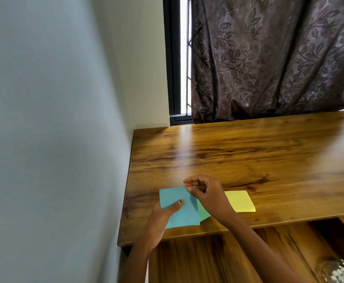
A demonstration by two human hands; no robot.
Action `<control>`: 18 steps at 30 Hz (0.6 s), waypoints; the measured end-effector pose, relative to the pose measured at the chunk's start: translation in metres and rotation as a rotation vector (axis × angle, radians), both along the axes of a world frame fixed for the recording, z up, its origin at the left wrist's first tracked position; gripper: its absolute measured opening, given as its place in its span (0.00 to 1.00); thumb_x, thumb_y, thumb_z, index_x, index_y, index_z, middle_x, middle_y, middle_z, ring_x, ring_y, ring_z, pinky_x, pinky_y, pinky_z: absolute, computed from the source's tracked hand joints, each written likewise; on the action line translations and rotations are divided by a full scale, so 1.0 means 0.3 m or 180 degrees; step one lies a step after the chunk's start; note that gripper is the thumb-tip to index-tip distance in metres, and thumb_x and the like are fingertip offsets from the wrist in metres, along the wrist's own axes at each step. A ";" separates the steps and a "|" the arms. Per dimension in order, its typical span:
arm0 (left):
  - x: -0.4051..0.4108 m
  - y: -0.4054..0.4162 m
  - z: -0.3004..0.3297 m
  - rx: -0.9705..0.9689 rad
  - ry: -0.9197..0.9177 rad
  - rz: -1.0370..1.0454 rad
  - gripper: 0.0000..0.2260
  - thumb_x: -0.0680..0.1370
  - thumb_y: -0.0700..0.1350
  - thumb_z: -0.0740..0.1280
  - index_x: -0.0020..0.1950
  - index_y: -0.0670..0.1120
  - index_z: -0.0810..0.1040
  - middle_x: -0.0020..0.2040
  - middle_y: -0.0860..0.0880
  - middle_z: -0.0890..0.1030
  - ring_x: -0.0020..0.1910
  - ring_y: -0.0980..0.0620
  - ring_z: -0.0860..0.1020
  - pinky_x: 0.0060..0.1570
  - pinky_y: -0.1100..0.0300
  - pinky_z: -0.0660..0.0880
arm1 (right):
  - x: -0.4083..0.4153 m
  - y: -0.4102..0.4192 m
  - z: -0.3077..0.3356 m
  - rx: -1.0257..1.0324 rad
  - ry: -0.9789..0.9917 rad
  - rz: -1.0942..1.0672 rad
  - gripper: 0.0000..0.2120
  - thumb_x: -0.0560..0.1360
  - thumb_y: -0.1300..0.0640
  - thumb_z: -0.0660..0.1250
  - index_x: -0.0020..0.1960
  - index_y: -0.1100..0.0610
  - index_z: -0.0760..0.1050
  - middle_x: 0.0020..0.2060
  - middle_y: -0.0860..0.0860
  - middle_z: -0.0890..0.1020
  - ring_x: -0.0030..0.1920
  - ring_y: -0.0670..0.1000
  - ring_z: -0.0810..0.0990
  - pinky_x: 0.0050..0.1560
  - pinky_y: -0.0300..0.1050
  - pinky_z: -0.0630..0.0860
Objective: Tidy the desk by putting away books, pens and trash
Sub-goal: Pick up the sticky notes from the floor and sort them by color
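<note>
A blue paper sheet point(182, 213) is held just above the front left of the wooden desk point(248, 152). My left hand point(160, 219) grips its left edge, thumb on top. My right hand point(205, 196) pinches the sheet's top right corner between thumb and forefinger. A green sheet point(203, 212) peeks out from under the blue one. A yellow sheet point(241, 201) lies flat on the desk to the right of my right hand, partly hidden by my wrist.
A grey wall point(54, 139) runs along the desk's left side. A dark leaf-patterned curtain point(269, 58) and a window frame point(174, 58) stand behind the desk. Below the front edge is a pulled-out wooden shelf point(218, 260) with a clear glassy object point(338, 271) at the lower right.
</note>
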State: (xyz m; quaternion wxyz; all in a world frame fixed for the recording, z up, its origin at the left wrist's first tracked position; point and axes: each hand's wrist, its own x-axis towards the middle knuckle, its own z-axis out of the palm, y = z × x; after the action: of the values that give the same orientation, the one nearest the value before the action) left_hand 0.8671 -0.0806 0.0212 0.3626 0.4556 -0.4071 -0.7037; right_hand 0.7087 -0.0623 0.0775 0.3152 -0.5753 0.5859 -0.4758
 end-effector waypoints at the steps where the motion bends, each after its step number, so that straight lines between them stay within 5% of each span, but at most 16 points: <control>1: 0.015 -0.002 -0.010 0.0106 0.0161 0.0055 0.21 0.65 0.46 0.74 0.57 0.45 0.77 0.49 0.45 0.85 0.50 0.45 0.83 0.50 0.49 0.80 | 0.007 -0.003 -0.009 0.0025 0.0127 -0.0081 0.09 0.74 0.64 0.67 0.50 0.52 0.78 0.44 0.44 0.82 0.46 0.42 0.80 0.43 0.26 0.74; 4: 0.069 -0.009 -0.041 0.0309 0.0285 0.0589 0.13 0.71 0.40 0.72 0.54 0.44 0.77 0.46 0.43 0.85 0.46 0.46 0.83 0.45 0.50 0.81 | -0.007 -0.004 -0.044 0.0258 0.1025 -0.0288 0.11 0.76 0.57 0.66 0.58 0.54 0.76 0.54 0.47 0.80 0.52 0.42 0.76 0.46 0.25 0.69; 7: 0.114 -0.018 -0.062 0.0390 0.0143 0.0918 0.10 0.74 0.39 0.69 0.54 0.45 0.76 0.49 0.42 0.82 0.49 0.45 0.81 0.46 0.49 0.79 | -0.032 0.022 -0.109 0.0947 0.2144 0.0165 0.29 0.73 0.44 0.67 0.70 0.52 0.65 0.69 0.49 0.68 0.69 0.49 0.66 0.66 0.41 0.64; 9: 0.116 -0.021 -0.062 0.0373 0.0130 0.0980 0.09 0.75 0.40 0.68 0.54 0.47 0.75 0.49 0.43 0.81 0.49 0.45 0.80 0.47 0.49 0.78 | -0.025 0.046 -0.150 0.1337 0.2462 0.0352 0.40 0.70 0.39 0.67 0.74 0.53 0.55 0.74 0.50 0.59 0.74 0.52 0.56 0.72 0.48 0.58; 11: 0.105 -0.021 -0.060 0.0308 -0.0016 0.0976 0.08 0.75 0.42 0.69 0.53 0.49 0.75 0.48 0.45 0.81 0.48 0.47 0.80 0.47 0.51 0.78 | -0.009 0.060 -0.182 0.1341 0.2617 0.0288 0.40 0.71 0.40 0.66 0.75 0.53 0.51 0.76 0.51 0.55 0.76 0.54 0.51 0.74 0.50 0.55; 14: 0.092 -0.021 -0.060 0.0298 -0.0025 0.0970 0.08 0.76 0.42 0.68 0.53 0.48 0.75 0.49 0.45 0.82 0.48 0.46 0.80 0.51 0.48 0.78 | 0.001 0.059 -0.180 0.1243 0.2494 0.0078 0.31 0.75 0.47 0.63 0.74 0.54 0.56 0.74 0.53 0.62 0.74 0.53 0.59 0.71 0.49 0.63; 18: 0.088 -0.021 -0.062 0.0354 -0.0034 0.0921 0.05 0.76 0.43 0.68 0.52 0.48 0.75 0.47 0.45 0.82 0.46 0.46 0.81 0.48 0.50 0.78 | -0.002 0.052 -0.123 0.0965 0.1976 -0.0545 0.19 0.77 0.53 0.62 0.67 0.55 0.70 0.59 0.52 0.79 0.55 0.49 0.78 0.53 0.41 0.77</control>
State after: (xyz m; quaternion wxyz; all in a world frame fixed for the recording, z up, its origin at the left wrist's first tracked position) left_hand 0.8936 -0.0870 0.0026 0.4323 0.5327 -0.2994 -0.6631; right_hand 0.7081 -0.0466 0.0407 0.1630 -0.5879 0.7638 -0.2106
